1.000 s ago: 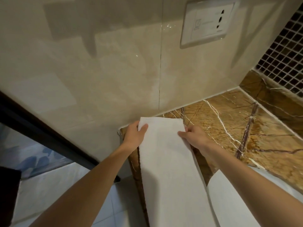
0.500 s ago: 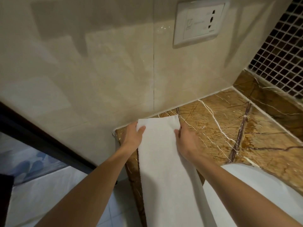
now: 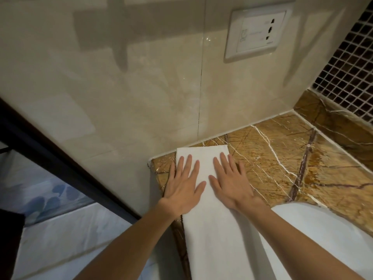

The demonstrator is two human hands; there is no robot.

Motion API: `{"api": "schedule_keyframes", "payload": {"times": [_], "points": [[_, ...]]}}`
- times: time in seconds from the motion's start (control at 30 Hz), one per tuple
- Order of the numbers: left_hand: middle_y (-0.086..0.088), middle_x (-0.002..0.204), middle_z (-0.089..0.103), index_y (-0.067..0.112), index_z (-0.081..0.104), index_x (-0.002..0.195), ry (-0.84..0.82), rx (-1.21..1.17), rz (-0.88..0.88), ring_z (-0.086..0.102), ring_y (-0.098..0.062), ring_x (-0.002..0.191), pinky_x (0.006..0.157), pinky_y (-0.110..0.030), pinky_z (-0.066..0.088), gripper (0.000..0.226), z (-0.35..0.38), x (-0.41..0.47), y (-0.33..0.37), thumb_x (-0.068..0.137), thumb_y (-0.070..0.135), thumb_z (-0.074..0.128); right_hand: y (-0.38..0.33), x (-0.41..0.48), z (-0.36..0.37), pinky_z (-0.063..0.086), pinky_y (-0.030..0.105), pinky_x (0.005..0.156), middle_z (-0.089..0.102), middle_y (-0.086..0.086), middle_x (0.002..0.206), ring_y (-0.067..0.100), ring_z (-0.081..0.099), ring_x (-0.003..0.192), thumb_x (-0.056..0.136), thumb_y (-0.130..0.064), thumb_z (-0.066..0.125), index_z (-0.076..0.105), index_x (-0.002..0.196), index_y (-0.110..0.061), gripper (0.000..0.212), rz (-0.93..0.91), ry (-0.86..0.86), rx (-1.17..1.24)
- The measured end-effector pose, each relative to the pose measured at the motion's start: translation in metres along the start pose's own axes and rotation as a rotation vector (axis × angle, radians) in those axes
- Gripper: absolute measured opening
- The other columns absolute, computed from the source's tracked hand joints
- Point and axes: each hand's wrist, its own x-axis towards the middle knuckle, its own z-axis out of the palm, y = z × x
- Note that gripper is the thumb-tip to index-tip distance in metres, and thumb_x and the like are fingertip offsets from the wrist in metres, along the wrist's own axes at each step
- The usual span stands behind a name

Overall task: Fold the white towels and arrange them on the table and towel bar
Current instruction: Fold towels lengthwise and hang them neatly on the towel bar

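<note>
A long folded white towel [image 3: 214, 229] lies on the brown marble counter [image 3: 282, 164], running from the wall toward me along the counter's left edge. My left hand [image 3: 184, 186] lies flat on the towel's left side, fingers spread, its thumb side reaching onto the marble. My right hand [image 3: 230, 182] presses flat on the towel's right side. Both palms are down near the towel's far end, which almost touches the wall.
A white rounded basin rim [image 3: 323, 229] sits at lower right beside the towel. A white wall socket [image 3: 256, 33] is above on the beige tiles. Dark mosaic tiles [image 3: 347, 73] cover the right wall. The counter drops off at left to the floor [image 3: 60, 229].
Both hands held the towel's far corners by the edges; now they have let go and lie flat on top of it. The towel's end has slid closer to the wall.
</note>
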Motion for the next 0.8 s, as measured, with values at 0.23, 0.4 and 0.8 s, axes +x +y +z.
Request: {"api": "schedule_keyframes", "payload": {"times": [0.23,0.4,0.8], "points": [[-0.004,0.157,-0.022,0.027,-0.019,0.147,-0.029,0.016,-0.032,-0.029,-0.024,0.140,0.116,-0.049,-0.012,0.069,0.006,0.003,-0.001,0.087,0.060,-0.010,0.001,0.005,0.003,-0.006,0.053,0.118,-0.013,0.008,0.160,0.030,-0.016,0.146,0.096,-0.055,0.005,-0.008,0.152,-0.019,0.068,0.017,-0.053,-0.057],[-0.006,0.155,-0.025,0.026,-0.021,0.146,-0.024,0.029,-0.002,-0.031,-0.027,0.139,0.114,-0.053,-0.013,0.066,-0.004,-0.010,0.005,0.090,0.058,-0.005,-0.004,-0.016,0.003,-0.006,0.050,0.118,-0.010,0.010,0.161,0.031,-0.015,0.146,0.094,-0.057,0.004,-0.002,0.153,-0.021,0.069,0.030,0.007,0.014],[-0.005,0.157,-0.023,0.030,-0.025,0.143,-0.080,0.075,0.021,-0.028,-0.028,0.141,0.113,-0.058,-0.010,0.064,-0.002,-0.037,0.026,0.090,0.060,-0.006,-0.005,-0.037,0.003,-0.006,0.052,0.116,-0.015,0.013,0.160,0.035,-0.018,0.145,0.096,-0.056,0.008,-0.007,0.152,-0.024,0.067,0.042,-0.080,-0.020]]}}
